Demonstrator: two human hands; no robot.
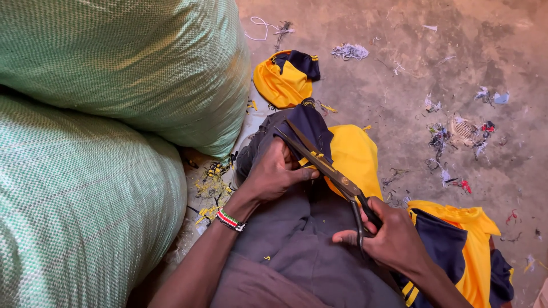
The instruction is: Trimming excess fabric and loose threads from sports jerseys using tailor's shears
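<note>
Beside green sacks (114, 74), right hand (394, 239) grips scissors (325, 168).

Both forearms are bare, no sleeves showing. A beaded bracelet (230, 220), striped red, white, green and black, circles the left wrist. Grey-brown trousers (297, 251) cover the lap.

Upper sack (131, 63): a bulging woven package — pale green with a white weave — lay at the floor's far left edge.
Lower sack (74, 211): same green weave, beneath it at the near left corner — touching.
Labels, signs, screens: none showed.
</note>
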